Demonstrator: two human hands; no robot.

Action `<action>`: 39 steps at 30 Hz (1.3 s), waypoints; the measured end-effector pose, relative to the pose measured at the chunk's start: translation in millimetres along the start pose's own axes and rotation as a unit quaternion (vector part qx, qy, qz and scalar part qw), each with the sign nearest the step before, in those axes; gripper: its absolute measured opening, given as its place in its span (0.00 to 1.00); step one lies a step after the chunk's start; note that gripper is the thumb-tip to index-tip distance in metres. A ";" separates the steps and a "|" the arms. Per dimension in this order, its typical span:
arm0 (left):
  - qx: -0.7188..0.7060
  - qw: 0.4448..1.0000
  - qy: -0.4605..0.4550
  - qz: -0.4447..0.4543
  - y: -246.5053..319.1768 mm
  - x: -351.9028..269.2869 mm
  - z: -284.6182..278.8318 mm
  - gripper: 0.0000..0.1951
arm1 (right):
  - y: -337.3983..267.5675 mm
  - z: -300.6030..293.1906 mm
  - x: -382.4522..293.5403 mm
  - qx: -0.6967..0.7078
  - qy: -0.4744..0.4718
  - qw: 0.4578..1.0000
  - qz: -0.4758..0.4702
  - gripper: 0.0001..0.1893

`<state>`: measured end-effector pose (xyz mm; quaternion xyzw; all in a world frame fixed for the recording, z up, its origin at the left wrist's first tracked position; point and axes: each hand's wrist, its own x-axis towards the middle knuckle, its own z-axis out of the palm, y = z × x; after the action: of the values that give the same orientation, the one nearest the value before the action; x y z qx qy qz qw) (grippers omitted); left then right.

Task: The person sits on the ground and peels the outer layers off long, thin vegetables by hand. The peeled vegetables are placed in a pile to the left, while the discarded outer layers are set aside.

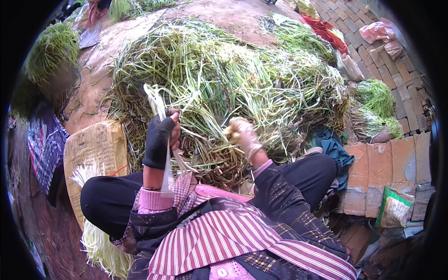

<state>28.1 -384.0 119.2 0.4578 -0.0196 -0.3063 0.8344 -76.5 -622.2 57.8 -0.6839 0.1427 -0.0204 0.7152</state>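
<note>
My left hand point(161, 140), in a black fingerless glove, is closed around a few pale, leafy stalks point(155, 99) that stick up above the fist and hang below it. To its right, my right hand point(244, 135), in a thin whitish glove, is blurred at the near edge of a large heap of long green leafy stalks point(224, 77). Its fingers look bent, and the blur hides whether they hold any stalk. Brown, tangled roots or dry leaves point(224, 168) lie just below, between my legs.
A printed tan sack point(94, 140) lies by my left knee, with bundled white stalks point(101, 252) beside it. Smaller green bundles point(376, 98) lie right of the heap. At the right are bricks point(395, 157) and a green-edged packet point(393, 208). Another green heap point(52, 49) stands upper left.
</note>
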 end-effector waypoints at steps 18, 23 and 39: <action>0.102 0.968 -0.145 -0.178 -32.0 -3.5 14.4 0.14 | -48.0 36.9 -20.3 -0.008 -0.006 1.000 -0.010 0.10; -0.117 0.966 -0.219 0.067 5.2 -12.3 2.9 0.19 | -29.8 7.1 -4.7 -0.007 0.123 0.990 -0.073 0.07; 0.031 0.994 0.085 -0.055 -37.7 4.9 15.5 0.12 | -33.2 30.8 -24.9 -0.183 -0.018 0.982 -0.038 0.08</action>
<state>8.6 -413.1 97.7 0.5079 0.0673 -0.3107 0.8006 -87.7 -588.7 95.6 -0.8087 0.1047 -0.0087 0.5788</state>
